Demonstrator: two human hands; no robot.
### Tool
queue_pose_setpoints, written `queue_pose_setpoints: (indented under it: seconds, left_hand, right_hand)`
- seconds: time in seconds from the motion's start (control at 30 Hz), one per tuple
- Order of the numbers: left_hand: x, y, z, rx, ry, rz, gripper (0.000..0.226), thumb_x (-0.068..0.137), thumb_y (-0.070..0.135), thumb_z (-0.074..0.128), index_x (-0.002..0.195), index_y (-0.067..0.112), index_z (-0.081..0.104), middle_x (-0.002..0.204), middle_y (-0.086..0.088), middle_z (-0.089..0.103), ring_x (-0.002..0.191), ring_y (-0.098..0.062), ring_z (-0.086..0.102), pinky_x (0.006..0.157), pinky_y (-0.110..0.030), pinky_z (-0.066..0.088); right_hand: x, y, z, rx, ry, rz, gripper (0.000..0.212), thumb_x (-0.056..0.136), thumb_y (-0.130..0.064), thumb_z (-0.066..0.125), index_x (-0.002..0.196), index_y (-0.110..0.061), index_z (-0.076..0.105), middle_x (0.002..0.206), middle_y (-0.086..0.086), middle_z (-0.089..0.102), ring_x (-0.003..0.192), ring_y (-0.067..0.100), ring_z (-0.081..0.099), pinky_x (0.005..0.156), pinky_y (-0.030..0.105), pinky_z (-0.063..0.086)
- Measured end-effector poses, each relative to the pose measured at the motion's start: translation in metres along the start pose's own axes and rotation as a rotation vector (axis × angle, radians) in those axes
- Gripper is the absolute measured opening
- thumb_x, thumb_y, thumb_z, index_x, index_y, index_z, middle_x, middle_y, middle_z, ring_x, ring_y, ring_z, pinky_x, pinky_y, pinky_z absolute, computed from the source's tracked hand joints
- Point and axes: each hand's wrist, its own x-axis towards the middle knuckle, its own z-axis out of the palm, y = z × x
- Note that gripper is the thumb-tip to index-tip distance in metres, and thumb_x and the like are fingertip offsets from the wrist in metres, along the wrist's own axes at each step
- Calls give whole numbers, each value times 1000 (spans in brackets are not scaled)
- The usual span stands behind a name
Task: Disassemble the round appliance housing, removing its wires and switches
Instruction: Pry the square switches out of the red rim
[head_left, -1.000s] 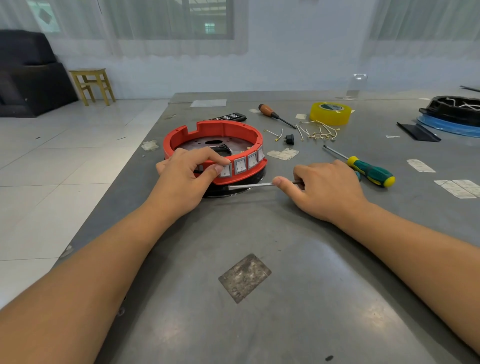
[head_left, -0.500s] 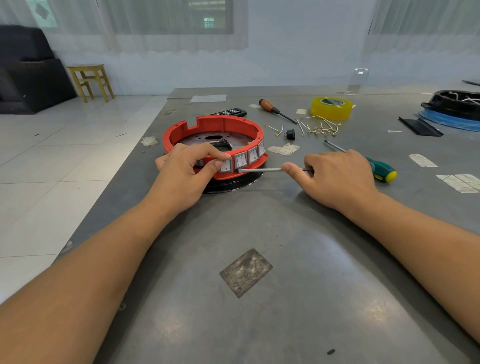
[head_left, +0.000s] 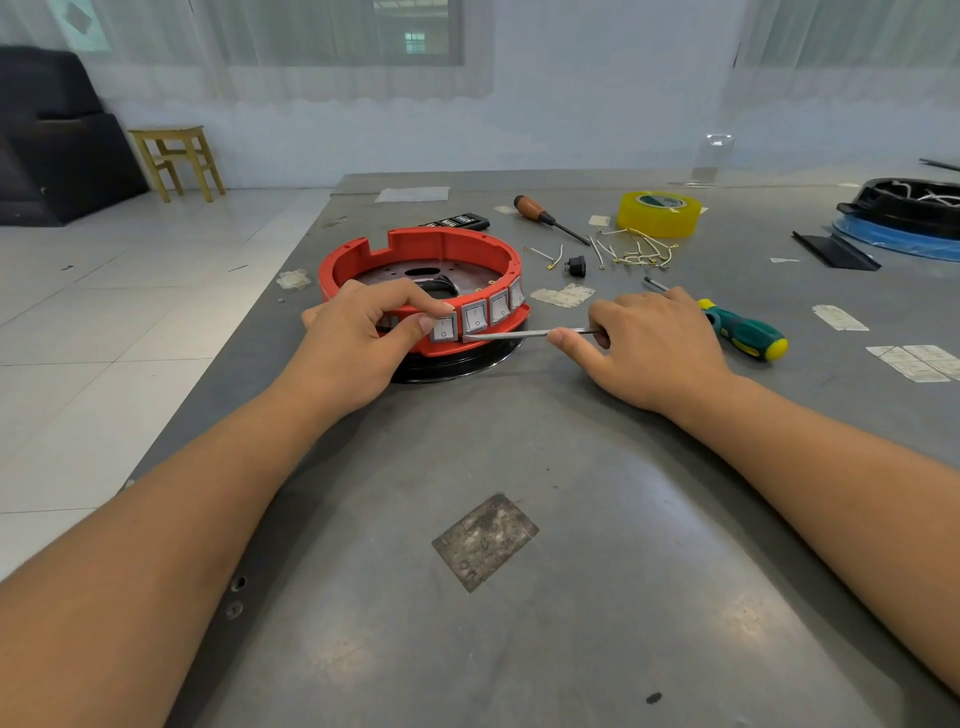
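Centrally on the grey worktop (head_left: 519, 597) sits the red housing (head_left: 423, 249), a round ring resting on a black base (head_left: 457, 366), toward the left edge and well within arm's reach. Four white rocker switches (head_left: 475, 317) line its near-right wall, side by side. Inside the ring a dark plate with holes shows.

The left hand (head_left: 358, 343) grips the housing's near wall: its fingers (head_left: 395, 293) curl over the rim into the ring, and the thumb presses on the outside, touching the leftmost switch. The right hand (head_left: 649, 348) is closed around a thin metal tool (head_left: 519, 333), with the forefinger stretched along the shaft. The tool lies nearly level, and its tip meets the lower edge of the switch row, between the first and second switches.

Just beyond the right hand lies a green screwdriver (head_left: 743, 332) with a yellow end, its shaft partly hidden by the knuckles. Further back are loose wires (head_left: 634, 252) in a small heap, a black plug (head_left: 575, 266), a brown screwdriver (head_left: 540, 214) and a yellow tape roll (head_left: 658, 213). A black remote (head_left: 460, 222) lies behind the housing. At the far right another black housing (head_left: 909, 202) rests on a blue ring. Scraps of tape are stuck around the worktop. A wooden stool (head_left: 176, 156) stands on the tiled floor at left.
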Motion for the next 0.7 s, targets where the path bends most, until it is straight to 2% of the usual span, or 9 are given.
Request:
queue_pose_setpoints:
  seconds: [0.17, 0.3, 0.57, 0.7]
  left_hand:
    - [3, 0, -2, -1, -16, 8, 34, 105, 30, 62, 93, 63, 59, 101, 34, 51, 115, -13, 48, 111, -60, 40]
    - [4, 1, -5, -7, -55, 1, 32, 106, 30, 61, 95, 60, 60, 102, 29, 56, 117, -16, 49, 112, -60, 40]
    - [9, 2, -7, 14, -121, -14, 30, 107, 30, 59, 96, 58, 59, 105, 33, 52, 123, -19, 46, 112, -61, 38]
    - [10, 2, -7, 32, -121, -24, 31, 107, 31, 58, 94, 59, 57, 110, 20, 59, 121, -21, 46, 112, -60, 38]
  right_hand:
    - [12, 5, 10, 9, -6, -28, 68, 90, -82, 6, 68, -28, 40, 64, -7, 41, 67, 19, 43, 72, 37, 30]
    - [19, 9, 19, 6, -13, -50, 73, 94, -79, 11, 76, -22, 53, 72, -1, 51, 74, 22, 48, 78, 41, 40]
    - [32, 14, 25, 69, -55, -92, 72, 93, -80, 13, 81, -23, 55, 82, 2, 58, 83, 24, 52, 87, 44, 38]
    - [38, 16, 28, 100, -62, -112, 69, 92, -80, 12, 81, -25, 52, 84, 1, 57, 85, 23, 53, 88, 43, 36]
